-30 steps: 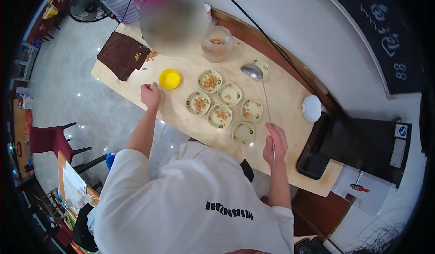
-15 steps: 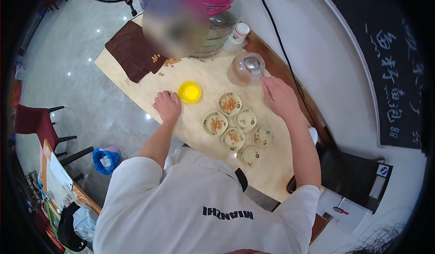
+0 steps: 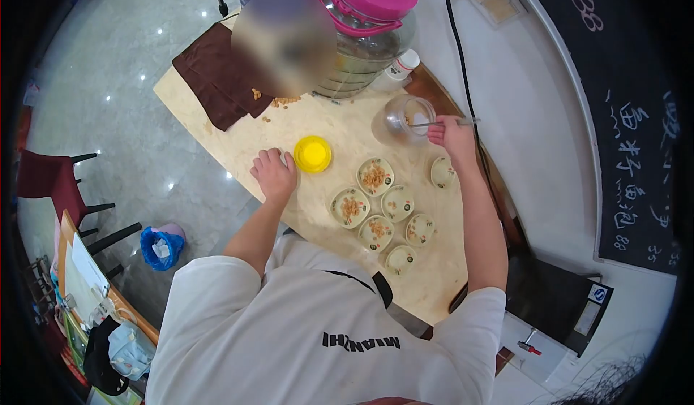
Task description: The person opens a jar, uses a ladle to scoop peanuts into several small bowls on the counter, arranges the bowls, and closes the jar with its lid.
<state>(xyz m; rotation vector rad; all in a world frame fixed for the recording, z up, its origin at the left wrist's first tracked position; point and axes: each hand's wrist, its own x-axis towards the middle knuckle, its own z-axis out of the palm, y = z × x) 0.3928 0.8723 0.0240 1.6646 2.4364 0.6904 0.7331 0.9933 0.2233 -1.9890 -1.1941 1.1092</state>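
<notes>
Pale tabletop point(image 3: 307, 206) beside a white wall point(image 3: 484, 80) at 1 o'clock and grey floor point(image 3: 191, 181) at 9 o'clock (dial centred on the bowl cluster, 12 at the top of the view). Around the hub, six small patterned bowls point(image 3: 394, 263), close together, each with some tan pieces point(image 3: 374, 179), possibly nuts; fuller near 10 and 12 o'clock. At 2 o'clock, a separate bowl point(image 3: 442, 174) just beside the right forearm point(image 3: 483, 224); contents not discernible. Between 12 and 1 o'clock, a clear jar point(image 3: 387, 127). Right hand point(image 3: 454, 134) between 1 and 2 o'clock, fingers closed around a ladle point(image 3: 423, 124), lower end at the jar's mouth. Left hand point(image 3: 275, 176) near 10 o'clock, at the table edge beside a yellow dish point(image 3: 312, 154); fingers bent, any held item impossible to tell. Farther out toward 10 o'clock, a brown cloth point(image 3: 217, 80).

Step in hand, as judged: scooping from the jar. Next move: probably a matter of keeping the ladle level past the rim, with a firm hold on the handle; load not visible.
</notes>
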